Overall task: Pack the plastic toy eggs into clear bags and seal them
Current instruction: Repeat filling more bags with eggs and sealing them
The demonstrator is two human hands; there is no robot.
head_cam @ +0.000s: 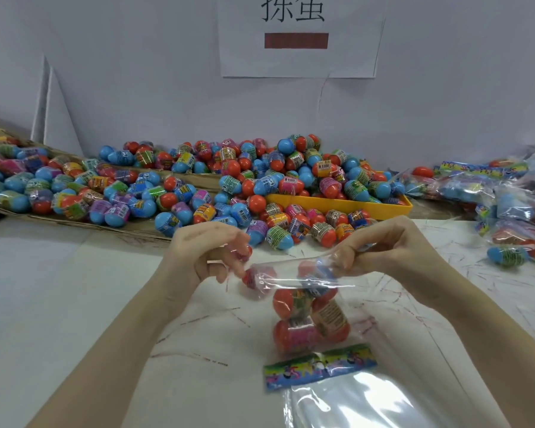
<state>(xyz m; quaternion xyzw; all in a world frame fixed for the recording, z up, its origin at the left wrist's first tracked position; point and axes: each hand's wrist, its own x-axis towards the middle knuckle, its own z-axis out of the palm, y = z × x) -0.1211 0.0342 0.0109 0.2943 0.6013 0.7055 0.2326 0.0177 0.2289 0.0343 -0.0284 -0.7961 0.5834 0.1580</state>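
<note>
a person's two bare forearms reach in from the bottom of the view over a white table [59,288] marked with thin red scribbles. between the hands hangs a clear bag [303,291] with its open mouth stretched sideways. the left hand [204,251] has its fingers curled, and the fingertips pinch the left edge of the bag's mouth. the right hand [383,245] has its fingers curled together and clamped on the right edge of the mouth. inside the bag sit several toy eggs [309,316], mostly orange with printed wrappers, stacked down toward the table; the exact count is hard to tell through the shiny plastic, perhaps four or five. one more orange egg [249,278] sits at the left end of the mouth, just beside the left fingertips.

just below the bag, nearer the person, lies a stack of empty clear bags [368,400] with a colourful printed header strip [320,366] across its top.

beyond the hands, a large loose pile of eggs [229,180] in blue, orange and pink spreads along the back of the table against a pale wall. part of the pile lies in a yellow tray [346,205] and part on flat cardboard [74,220] at the left. at the far right is a heap of filled bags [507,199]. a paper sign [300,35] with large characters hangs on the wall.
</note>
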